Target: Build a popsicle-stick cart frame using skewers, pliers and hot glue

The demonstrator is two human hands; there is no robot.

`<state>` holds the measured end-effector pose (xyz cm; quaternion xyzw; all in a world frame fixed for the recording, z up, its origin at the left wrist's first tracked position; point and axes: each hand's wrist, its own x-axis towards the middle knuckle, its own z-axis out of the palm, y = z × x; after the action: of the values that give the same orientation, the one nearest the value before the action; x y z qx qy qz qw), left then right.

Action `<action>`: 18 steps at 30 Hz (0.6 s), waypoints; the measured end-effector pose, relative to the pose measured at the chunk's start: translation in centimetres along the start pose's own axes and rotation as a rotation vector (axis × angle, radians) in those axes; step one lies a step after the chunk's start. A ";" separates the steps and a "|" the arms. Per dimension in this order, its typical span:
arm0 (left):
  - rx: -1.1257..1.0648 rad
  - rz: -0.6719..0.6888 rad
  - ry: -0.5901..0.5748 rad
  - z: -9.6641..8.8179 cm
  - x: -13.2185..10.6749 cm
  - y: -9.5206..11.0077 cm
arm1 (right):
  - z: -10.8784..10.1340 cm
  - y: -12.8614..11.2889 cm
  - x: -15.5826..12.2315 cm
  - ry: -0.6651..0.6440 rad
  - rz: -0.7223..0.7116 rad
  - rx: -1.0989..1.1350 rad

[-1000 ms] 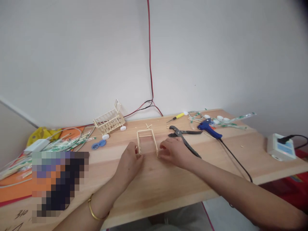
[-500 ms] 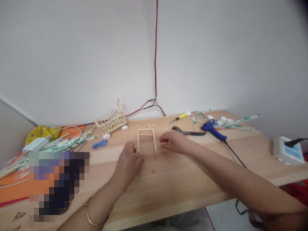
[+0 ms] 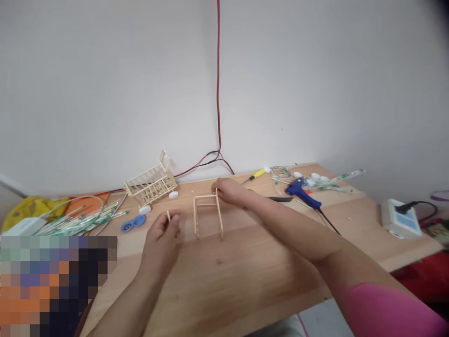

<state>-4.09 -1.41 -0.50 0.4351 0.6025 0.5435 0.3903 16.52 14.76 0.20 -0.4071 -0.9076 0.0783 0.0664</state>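
Note:
A small U-shaped frame of thin wooden sticks (image 3: 206, 216) lies on the wooden table (image 3: 238, 271). My left hand (image 3: 162, 234) rests left of it, fingers pinched on a short bit of stick (image 3: 169, 215). My right hand (image 3: 228, 190) reaches past the frame's far end, fingers curled at the loose sticks there; whether it holds one is unclear. A finished stick cart with white cap wheels (image 3: 151, 181) stands at the back left.
Black pliers (image 3: 280, 199), a blue glue gun (image 3: 301, 191) with its cord, a yellow screwdriver (image 3: 255, 175) and white caps lie at the back right. A white power strip (image 3: 400, 217) sits far right. Blue caps (image 3: 133, 223), straws and stick packets clutter the left.
My right hand moved from the frame's near right corner to its far end. My left hand drew back left from the frame with a short stick. The view shifted.

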 end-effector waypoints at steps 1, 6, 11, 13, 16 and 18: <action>-0.015 0.002 -0.002 0.0 0.0 -0.1 | -0.1 0.2 -0.4 -0.004 0.015 -0.011; -0.057 0.012 0.012 0.1 -0.1 0.1 | -3.0 3.2 -3.8 -0.044 0.091 -0.040; -0.206 0.014 0.037 0.5 -0.2 0.7 | -8.6 10.2 -9.2 0.028 0.381 -0.125; -0.279 0.014 0.036 0.6 -0.1 0.9 | -10.0 12.9 -11.4 0.018 0.519 -0.163; -0.320 0.037 0.019 0.9 -0.1 0.9 | -10.2 15.2 -13.7 0.009 0.629 -0.181; -0.311 0.052 0.021 1.0 -0.1 0.8 | -9.0 15.7 -14.0 0.048 0.656 -0.181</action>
<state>-3.06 -1.17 0.15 0.3791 0.5036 0.6448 0.4323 38.90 15.35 5.17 -0.6833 -0.7298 0.0048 0.0225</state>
